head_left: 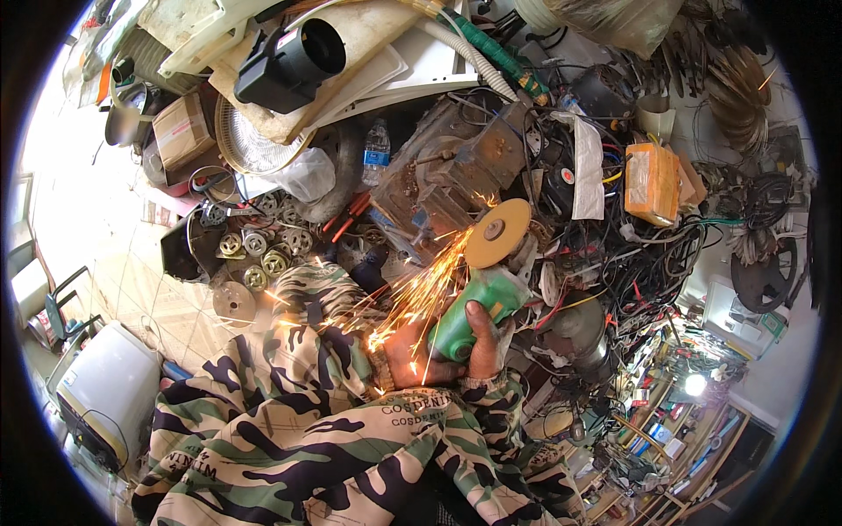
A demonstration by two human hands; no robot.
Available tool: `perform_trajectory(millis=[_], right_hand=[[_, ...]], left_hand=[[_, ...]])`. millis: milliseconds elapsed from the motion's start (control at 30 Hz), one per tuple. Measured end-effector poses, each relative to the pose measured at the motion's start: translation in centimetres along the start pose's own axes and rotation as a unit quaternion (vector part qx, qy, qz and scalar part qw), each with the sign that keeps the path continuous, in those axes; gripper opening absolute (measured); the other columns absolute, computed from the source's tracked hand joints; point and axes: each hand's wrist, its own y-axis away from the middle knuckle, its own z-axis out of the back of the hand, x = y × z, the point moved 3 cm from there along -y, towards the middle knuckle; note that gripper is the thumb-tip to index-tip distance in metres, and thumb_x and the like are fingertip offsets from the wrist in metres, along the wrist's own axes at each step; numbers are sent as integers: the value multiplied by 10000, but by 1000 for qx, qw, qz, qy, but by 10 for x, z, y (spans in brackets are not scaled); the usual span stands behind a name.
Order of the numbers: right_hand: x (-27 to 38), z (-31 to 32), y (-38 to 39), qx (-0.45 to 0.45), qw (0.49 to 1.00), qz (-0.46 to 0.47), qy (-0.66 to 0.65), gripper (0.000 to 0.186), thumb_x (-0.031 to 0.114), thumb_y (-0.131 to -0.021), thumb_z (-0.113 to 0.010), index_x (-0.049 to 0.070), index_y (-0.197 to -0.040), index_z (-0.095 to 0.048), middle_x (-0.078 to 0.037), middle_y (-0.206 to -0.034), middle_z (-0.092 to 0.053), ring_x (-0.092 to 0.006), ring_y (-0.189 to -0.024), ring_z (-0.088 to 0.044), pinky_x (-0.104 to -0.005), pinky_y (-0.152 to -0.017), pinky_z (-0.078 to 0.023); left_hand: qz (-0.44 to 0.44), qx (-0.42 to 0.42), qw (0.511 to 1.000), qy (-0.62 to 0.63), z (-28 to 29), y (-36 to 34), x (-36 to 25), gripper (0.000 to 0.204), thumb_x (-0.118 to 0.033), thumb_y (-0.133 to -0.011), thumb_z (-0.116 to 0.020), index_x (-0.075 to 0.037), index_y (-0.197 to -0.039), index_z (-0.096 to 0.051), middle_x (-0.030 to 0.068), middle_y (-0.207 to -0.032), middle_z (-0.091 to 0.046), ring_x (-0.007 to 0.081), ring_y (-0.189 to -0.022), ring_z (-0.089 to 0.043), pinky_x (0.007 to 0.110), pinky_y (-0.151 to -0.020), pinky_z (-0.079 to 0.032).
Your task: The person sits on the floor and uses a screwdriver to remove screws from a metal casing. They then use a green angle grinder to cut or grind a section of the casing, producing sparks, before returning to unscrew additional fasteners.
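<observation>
A green angle grinder (pixel 463 317) is gripped in both hands, with its round tan disc (pixel 510 248) pointing away from me. My left hand (pixel 409 358) wraps the near left side of the body, its fingers partly behind sparks. My right hand (pixel 484 344) closes round the other side, thumb up along the casing; its other fingers are mostly hidden. The disc's far edge is at a rusty metal block (pixel 488 147), perhaps a vise or machine housing; the exact contact point is hidden. Orange sparks (pixel 436 279) spray from there toward my left hand and camouflage sleeve.
Tangled cables (pixel 653 263) and an orange taped box (pixel 651 184) crowd the right. Several metal pulley-like wheels (pixel 274 260) lie left, near a water bottle (pixel 376 151) and red-handled pliers (pixel 353 210). A black plastic housing (pixel 285 70) rests on a board at the far side.
</observation>
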Motion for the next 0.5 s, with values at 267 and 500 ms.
perform_trajectory(millis=[267, 500], right_hand=[[-27, 17, -13, 65, 991, -92, -78, 645, 225, -764, -802, 22, -1268, -454, -92, -1098, -548, -208, -941, -554, -389, -791, -488], [-28, 13, -9, 3, 998, -9, -67, 591, 185, -750, -815, 55, -1221, -483, -99, -1083, -564, -229, -901, -608, -422, -740, -545]], left_hand=[[41, 39, 998, -29, -4, -6, 17, 701, -319, -625, -866, 13, -1177, -589, 175, -987, -688, 268, -890, -689, 367, -806, -526], [6, 66, 997, 40, -4, -7, 21, 722, -302, -654, -860, 16, -1230, -563, 163, -1010, -688, 239, -896, -687, 363, -806, -527]])
